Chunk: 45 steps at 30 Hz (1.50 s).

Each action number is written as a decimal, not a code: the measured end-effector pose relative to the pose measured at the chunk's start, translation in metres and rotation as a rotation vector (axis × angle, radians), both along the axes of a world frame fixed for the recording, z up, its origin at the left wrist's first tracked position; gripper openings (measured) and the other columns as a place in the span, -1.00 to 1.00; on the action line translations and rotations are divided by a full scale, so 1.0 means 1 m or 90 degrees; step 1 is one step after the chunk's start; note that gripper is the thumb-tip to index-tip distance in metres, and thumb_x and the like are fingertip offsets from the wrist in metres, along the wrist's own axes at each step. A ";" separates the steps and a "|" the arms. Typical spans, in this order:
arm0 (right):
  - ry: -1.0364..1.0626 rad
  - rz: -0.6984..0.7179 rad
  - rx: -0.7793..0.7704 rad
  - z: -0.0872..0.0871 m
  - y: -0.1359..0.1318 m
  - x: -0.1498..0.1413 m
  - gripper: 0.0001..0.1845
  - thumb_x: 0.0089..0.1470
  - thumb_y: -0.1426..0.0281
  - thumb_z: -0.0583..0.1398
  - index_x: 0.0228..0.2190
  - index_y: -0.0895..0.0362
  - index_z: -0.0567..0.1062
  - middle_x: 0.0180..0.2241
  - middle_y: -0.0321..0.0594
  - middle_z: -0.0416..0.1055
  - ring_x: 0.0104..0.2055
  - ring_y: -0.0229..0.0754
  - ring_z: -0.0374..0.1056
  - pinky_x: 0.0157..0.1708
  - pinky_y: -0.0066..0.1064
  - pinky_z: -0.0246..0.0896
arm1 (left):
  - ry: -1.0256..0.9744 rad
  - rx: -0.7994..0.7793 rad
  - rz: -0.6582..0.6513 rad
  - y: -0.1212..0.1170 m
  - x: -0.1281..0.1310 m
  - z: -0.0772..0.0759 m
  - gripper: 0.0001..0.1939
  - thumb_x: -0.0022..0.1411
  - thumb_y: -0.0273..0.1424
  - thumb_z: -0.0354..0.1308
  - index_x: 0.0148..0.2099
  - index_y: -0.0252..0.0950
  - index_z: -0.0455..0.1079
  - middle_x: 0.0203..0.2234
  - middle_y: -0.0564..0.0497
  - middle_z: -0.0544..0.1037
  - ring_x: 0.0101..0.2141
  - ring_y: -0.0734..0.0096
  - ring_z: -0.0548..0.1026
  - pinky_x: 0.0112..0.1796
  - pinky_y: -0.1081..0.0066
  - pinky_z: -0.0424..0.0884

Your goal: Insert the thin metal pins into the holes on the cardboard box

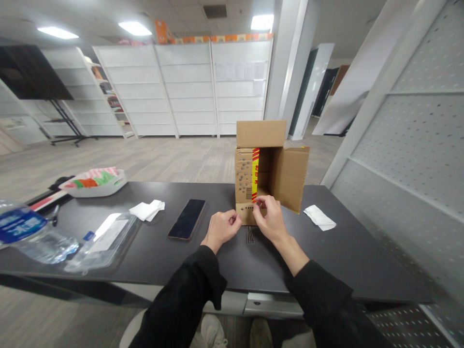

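Observation:
An open cardboard box (pixel 242 169) stands upright on the dark table, its flaps spread up, right and down. Small dark round heads dot its left flap, and a short row of dark dots crosses the lower flap (pixel 248 220). At that flap's left edge, my left hand (pixel 223 227) has its fingers curled closed; whatever is in them is hidden. My right hand (pixel 270 218) pinches at the right part of the lower flap, on something small and dark that I cannot make out. Below the flap, several thin metal screws or nails (pixel 250 235) lie side by side.
Left of my hands lie a phone (pixel 187 220), crumpled tissue (pixel 148 210) and a clear plastic case (pixel 108 241). Farther left are a water bottle (pixel 32 232) and a white basket (pixel 119 181). Another tissue (pixel 319 217) lies right of the box. A perforated panel (pixel 409 159) borders the right side.

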State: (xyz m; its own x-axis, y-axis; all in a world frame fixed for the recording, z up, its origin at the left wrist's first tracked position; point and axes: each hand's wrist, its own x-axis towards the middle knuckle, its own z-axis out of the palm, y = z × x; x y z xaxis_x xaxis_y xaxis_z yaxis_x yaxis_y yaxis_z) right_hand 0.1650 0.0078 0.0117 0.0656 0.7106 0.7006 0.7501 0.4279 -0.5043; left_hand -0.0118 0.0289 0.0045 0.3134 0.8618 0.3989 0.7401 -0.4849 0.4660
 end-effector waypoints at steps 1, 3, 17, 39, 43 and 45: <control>0.004 0.015 0.001 0.000 -0.001 0.001 -0.86 0.14 0.41 0.07 -0.25 0.11 0.40 -0.33 -0.20 0.41 -0.27 -0.13 0.30 -0.17 -0.28 0.10 | 0.001 0.001 0.000 0.000 0.000 0.000 -0.64 0.23 -0.27 -0.03 -0.59 -0.25 0.30 -0.71 0.08 0.37 -0.63 0.52 0.28 -0.48 0.48 0.07; 0.009 0.049 0.004 0.002 -0.003 0.003 -0.85 0.17 0.41 0.07 -0.25 0.10 0.42 -0.32 -0.19 0.43 -0.25 -0.13 0.31 -0.18 -0.28 0.14 | 0.001 0.003 -0.001 0.000 0.000 -0.001 -0.64 0.23 -0.27 -0.02 -0.58 -0.25 0.30 -0.71 0.08 0.37 -0.63 0.51 0.30 -0.48 0.47 0.07; 0.131 0.090 -0.148 -0.005 -0.049 0.012 -0.83 0.14 0.26 0.16 -0.35 0.09 0.48 -0.44 -0.24 0.45 -0.40 -0.17 0.34 -0.36 -0.35 0.23 | 0.007 0.002 0.001 0.000 0.000 -0.001 -0.65 0.23 -0.27 -0.02 -0.56 -0.24 0.35 -0.68 0.06 0.41 -0.60 0.49 0.34 -0.48 0.46 0.08; -0.009 0.147 -0.179 -0.016 -0.072 0.010 -0.83 0.19 0.42 0.09 -0.29 0.09 0.49 -0.33 -0.20 0.48 -0.30 -0.15 0.38 -0.26 -0.33 0.23 | -0.002 -0.008 0.000 0.000 -0.001 -0.002 -0.66 0.22 -0.26 -0.03 -0.56 -0.24 0.29 -0.69 0.07 0.40 -0.61 0.49 0.31 -0.48 0.47 0.06; -0.014 0.145 -0.181 -0.019 -0.072 0.011 -0.84 0.21 0.43 0.09 -0.28 0.09 0.49 -0.32 -0.20 0.47 -0.29 -0.15 0.36 -0.24 -0.33 0.22 | -0.002 -0.007 -0.002 0.000 -0.002 -0.001 -0.66 0.22 -0.25 -0.03 -0.57 -0.24 0.29 -0.69 0.07 0.39 -0.61 0.50 0.30 -0.48 0.47 0.06; -0.017 0.144 -0.185 -0.021 -0.071 0.011 -0.84 0.21 0.42 0.09 -0.28 0.09 0.48 -0.32 -0.21 0.46 -0.30 -0.15 0.36 -0.24 -0.32 0.21 | -0.003 -0.004 -0.004 0.000 -0.002 -0.002 -0.66 0.22 -0.26 -0.03 -0.57 -0.24 0.29 -0.69 0.07 0.38 -0.61 0.50 0.29 -0.48 0.47 0.06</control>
